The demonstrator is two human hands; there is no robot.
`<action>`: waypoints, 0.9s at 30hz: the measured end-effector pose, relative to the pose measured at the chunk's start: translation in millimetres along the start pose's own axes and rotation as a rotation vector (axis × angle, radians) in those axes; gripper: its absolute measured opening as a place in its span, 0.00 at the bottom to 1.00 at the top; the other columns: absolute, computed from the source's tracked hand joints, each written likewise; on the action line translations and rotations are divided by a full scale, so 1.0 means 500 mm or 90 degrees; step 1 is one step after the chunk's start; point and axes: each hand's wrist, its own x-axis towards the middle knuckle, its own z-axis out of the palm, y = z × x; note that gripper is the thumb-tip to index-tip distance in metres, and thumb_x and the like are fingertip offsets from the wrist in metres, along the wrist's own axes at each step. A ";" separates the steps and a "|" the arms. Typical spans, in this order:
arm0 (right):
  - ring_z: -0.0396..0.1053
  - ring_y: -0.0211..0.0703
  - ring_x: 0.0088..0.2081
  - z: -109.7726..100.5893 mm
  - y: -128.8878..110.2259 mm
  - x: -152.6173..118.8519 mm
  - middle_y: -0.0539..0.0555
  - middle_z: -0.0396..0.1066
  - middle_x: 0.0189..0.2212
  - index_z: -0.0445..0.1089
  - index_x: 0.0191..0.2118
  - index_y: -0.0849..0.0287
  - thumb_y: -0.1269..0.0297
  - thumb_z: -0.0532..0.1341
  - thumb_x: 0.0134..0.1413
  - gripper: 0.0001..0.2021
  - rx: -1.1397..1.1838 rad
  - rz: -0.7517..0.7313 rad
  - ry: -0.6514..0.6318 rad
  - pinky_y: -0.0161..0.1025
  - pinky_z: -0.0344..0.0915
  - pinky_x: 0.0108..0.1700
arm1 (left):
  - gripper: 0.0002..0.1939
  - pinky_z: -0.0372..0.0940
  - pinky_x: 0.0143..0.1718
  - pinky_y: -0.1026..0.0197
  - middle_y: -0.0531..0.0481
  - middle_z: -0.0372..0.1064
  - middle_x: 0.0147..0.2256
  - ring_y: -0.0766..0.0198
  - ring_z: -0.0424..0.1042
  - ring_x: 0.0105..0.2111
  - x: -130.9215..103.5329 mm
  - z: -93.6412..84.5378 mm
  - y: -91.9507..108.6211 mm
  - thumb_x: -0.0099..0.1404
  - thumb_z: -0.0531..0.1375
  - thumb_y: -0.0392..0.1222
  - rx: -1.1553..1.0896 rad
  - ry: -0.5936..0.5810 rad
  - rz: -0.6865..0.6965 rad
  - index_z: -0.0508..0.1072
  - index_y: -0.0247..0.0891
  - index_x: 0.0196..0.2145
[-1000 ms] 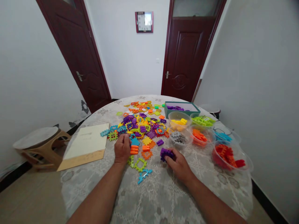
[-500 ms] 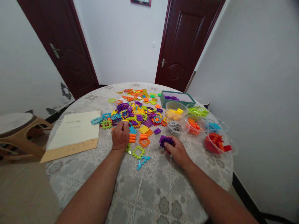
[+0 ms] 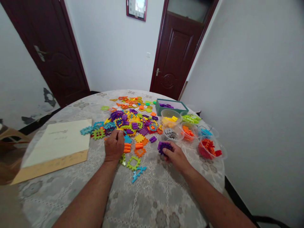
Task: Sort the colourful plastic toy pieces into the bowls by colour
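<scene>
A large heap of coloured plastic pieces (image 3: 133,118) lies on the patterned tablecloth (image 3: 152,193). My left hand (image 3: 114,145) is closed at the heap's near left edge, beside orange pieces (image 3: 139,145); what its fingers hold, if anything, is hidden. Purple toothed pieces (image 3: 163,147) are gripped between the thumb and fingers of my right hand (image 3: 174,155), right of the heap. A small purple piece (image 3: 153,139) lies between the hands. Nearer to me are a green square frame (image 3: 133,163) and a blue triangular piece (image 3: 138,174).
Clear tubs hold yellow (image 3: 169,119), grey (image 3: 170,133), orange (image 3: 188,133), blue (image 3: 206,132) and red pieces (image 3: 209,147) at the right. Behind them is a green box (image 3: 184,108) with purple pieces. A pale folder (image 3: 59,139) lies at the left.
The view has tilted up and shifted, so the table appears lower and further left. Both hands keep nearly the same places and poses relative to the pieces.
</scene>
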 end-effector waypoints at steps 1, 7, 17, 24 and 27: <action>0.67 0.38 0.24 -0.006 -0.010 0.000 0.50 0.73 0.28 0.69 0.55 0.58 0.54 0.67 0.56 0.23 0.001 -0.010 0.001 0.35 0.64 0.26 | 0.16 0.58 0.32 0.63 0.54 0.67 0.23 0.63 0.67 0.26 0.000 0.000 -0.001 0.72 0.53 0.47 0.003 0.000 0.001 0.70 0.41 0.28; 0.67 0.38 0.25 -0.043 -0.098 0.004 0.48 0.71 0.26 0.69 0.57 0.58 0.55 0.65 0.59 0.23 -0.091 -0.150 0.077 0.36 0.65 0.27 | 0.16 0.57 0.32 0.63 0.53 0.69 0.25 0.63 0.67 0.27 -0.001 0.000 -0.005 0.72 0.53 0.48 0.013 -0.014 0.002 0.71 0.41 0.29; 0.74 0.44 0.36 -0.041 -0.134 0.045 0.56 0.76 0.43 0.71 0.58 0.55 0.57 0.64 0.61 0.21 -0.245 -0.330 0.223 0.41 0.72 0.37 | 0.15 0.59 0.34 0.63 0.53 0.71 0.26 0.63 0.69 0.28 -0.001 -0.004 0.001 0.72 0.53 0.47 0.024 -0.022 -0.003 0.71 0.41 0.30; 0.74 0.49 0.49 -0.031 -0.119 0.046 0.59 0.75 0.51 0.69 0.59 0.54 0.65 0.62 0.64 0.18 -0.431 -0.525 0.270 0.47 0.72 0.52 | 0.15 0.59 0.34 0.62 0.53 0.71 0.26 0.63 0.69 0.28 -0.001 -0.003 0.000 0.72 0.53 0.48 0.031 -0.017 -0.003 0.72 0.41 0.30; 0.75 0.48 0.47 -0.027 -0.121 0.038 0.59 0.75 0.49 0.69 0.58 0.54 0.67 0.61 0.65 0.17 -0.458 -0.568 0.256 0.46 0.72 0.50 | 0.15 0.59 0.34 0.62 0.53 0.71 0.26 0.63 0.69 0.28 -0.001 -0.003 -0.001 0.72 0.53 0.48 0.035 -0.020 -0.004 0.72 0.41 0.30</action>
